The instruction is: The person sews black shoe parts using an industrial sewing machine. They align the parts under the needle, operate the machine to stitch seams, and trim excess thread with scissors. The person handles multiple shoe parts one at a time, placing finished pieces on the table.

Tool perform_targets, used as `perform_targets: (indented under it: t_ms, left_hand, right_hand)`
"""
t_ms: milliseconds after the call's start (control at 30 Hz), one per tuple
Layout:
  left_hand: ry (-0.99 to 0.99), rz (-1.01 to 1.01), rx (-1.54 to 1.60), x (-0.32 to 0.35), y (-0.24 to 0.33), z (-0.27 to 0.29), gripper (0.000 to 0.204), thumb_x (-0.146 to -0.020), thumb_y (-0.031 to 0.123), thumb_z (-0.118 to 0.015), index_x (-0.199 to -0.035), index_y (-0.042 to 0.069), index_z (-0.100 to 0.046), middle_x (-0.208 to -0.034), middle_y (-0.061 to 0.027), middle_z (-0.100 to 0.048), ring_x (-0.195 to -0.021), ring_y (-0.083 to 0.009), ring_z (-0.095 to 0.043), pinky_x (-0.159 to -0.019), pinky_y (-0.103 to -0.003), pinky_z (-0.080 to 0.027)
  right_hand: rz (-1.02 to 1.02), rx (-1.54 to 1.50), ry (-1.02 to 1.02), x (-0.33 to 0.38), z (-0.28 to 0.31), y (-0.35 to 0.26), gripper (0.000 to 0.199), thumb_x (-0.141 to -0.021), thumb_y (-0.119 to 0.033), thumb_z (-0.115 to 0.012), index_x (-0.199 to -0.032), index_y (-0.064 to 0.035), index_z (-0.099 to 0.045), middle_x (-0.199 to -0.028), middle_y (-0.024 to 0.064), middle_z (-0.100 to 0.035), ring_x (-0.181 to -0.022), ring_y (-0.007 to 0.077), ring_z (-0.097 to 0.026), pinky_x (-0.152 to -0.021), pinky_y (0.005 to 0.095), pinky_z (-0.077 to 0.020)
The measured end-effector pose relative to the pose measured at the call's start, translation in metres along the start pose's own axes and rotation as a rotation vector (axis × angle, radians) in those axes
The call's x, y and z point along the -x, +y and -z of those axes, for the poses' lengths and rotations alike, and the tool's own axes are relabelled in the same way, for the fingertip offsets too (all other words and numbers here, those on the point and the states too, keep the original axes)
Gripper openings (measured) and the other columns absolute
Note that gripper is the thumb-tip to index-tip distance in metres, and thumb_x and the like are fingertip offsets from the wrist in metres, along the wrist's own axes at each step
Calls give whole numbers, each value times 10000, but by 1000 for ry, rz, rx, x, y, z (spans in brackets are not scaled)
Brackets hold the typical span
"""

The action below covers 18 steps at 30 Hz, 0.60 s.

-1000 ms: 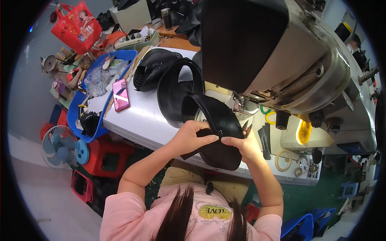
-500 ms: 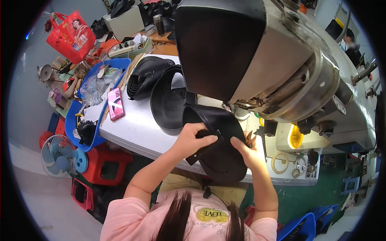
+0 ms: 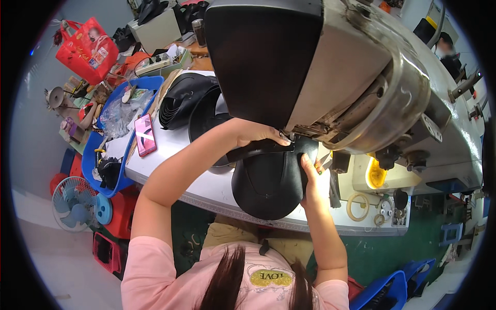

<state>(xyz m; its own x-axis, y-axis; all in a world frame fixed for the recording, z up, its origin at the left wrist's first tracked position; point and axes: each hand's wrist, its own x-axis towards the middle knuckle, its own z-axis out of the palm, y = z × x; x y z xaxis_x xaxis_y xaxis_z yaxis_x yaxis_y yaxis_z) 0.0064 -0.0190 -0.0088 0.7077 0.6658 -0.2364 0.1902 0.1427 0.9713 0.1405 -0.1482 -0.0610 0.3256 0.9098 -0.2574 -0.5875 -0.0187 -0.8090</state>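
Under the sewing machine head now: black leather cap piece (image 3: 271, 181), a second ago held clear over the front edge of the white tabletop (image 3: 206, 188), pushed up to the needle area beneath the large grey sewing machine (image 3: 372, 88). Left hand (image 3: 256, 135) reaching in from the left, fingers curled over the piece's upper edge and strap, pressed close beneath the machine's underside. Right hand (image 3: 312, 178) flat along the piece's right side, thumb up, fingers closed around the edge as far as can be judged. Seemingly a shift from lining up to feeding the work into the stitching point, both hands steering.

Piece itself lying partly on the tabletop, rounded lower end hanging over the near edge, upper end hidden behind the machine.

Beside it, to the left: more black cap pieces (image 3: 188, 106) stacked and curled together, touching one another. Further left a pink phone (image 3: 145, 135) flat on the tabletop, next to a blue plastic basket (image 3: 90, 155) of bagged odds and ends. Red shopping bag (image 3: 88, 49) well apart at the back. To the right of the work, a yellow lamp-like fitting (image 3: 375, 175) on the machine base and a pale ring (image 3: 358, 206) near the edge. Small blue fan (image 3: 77, 204) on the floor, below the basket.

In the way: the bulky machine head, blocking sight of the needle and of the left fingertips.
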Motion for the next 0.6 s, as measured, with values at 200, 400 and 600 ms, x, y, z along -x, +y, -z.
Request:
perform_targets:
  t_ms: [200, 400, 600]
  left_hand:
    - [-33, -9, -72, 13, 28, 0, 338, -648, 45, -693, -968, 34, -586, -916, -68, -600, -876, -159, -548, -830, -250, -405]
    - [-50, 0, -148, 9, 33, 1, 332, -655, -3, -671, -973, 26, -578, -878, -76, -601, -855, -145, -557, -789, -247, -435]
    - [-14, -63, -157, 7, 27, 1, 341, -683, -31, -633, -1012, 18, -558, -875, -84, -590, -795, -149, -575, -734, -239, -463]
  right_hand:
    - [170, 41, 10, 3, -10, 4, 319, -756, -165, -613, -1002, -7, -487, -859, 83, -553, -747, 143, -563, -632, 267, -476]
    - [260, 115, 52, -5, -1, 14, 315, -754, -166, -617, -983, -9, -468, -841, 79, -535, -713, 139, -547, -601, 252, -472]
    - [288, 124, 58, -5, -1, 13, 321, -740, -160, -633, -960, -21, -446, -821, 84, -523, -690, 148, -546, -554, 255, -475]
